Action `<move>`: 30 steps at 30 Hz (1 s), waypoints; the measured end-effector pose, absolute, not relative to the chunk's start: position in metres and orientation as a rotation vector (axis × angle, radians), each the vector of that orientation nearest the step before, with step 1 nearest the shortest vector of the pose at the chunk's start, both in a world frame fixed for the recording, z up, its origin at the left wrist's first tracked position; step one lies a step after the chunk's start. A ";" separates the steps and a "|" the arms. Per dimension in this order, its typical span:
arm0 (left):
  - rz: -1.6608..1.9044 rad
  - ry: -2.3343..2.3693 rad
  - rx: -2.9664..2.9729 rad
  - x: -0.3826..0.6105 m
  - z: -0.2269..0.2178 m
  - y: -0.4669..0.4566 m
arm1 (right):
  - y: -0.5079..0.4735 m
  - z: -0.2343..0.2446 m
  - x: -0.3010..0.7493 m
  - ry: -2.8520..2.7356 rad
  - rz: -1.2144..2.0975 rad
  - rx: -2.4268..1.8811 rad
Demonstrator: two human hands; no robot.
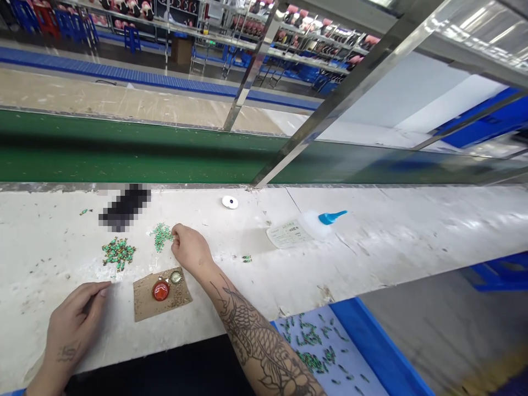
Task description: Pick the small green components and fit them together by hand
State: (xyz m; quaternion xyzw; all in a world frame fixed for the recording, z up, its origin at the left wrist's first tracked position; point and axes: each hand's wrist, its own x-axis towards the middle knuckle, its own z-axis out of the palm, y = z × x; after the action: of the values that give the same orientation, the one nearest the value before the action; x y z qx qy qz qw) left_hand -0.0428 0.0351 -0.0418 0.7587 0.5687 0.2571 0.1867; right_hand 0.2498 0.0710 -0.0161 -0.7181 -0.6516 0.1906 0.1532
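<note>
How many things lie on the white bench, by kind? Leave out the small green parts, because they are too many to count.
Cardboard: 1
Red cap: 1
Metal cap: 1
Black blurred item: 1
White disc: 1
Paper slip: 1
Clear plastic: 1
Blue tool: 1
Total: 8

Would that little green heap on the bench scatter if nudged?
Likely yes. The small green pieces look light and lie loosely heaped, so a touch from the right hand could spread them. Strays on the white bench suggest they scatter easily.

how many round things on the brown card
2: a red disc in the middle of the brown card, and a smaller metal cap beside it. none look hidden
</note>
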 end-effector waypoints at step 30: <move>0.848 1.312 2.116 -0.014 -0.020 0.022 | 0.067 -0.029 0.254 -1.657 0.732 -1.748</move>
State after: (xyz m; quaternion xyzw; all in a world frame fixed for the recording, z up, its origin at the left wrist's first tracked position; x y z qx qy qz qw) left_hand -0.0144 0.0222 -0.0198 0.7784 0.4826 0.3119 0.2527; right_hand 0.2535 0.0667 -0.0286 -0.6608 -0.6265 0.2766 0.3071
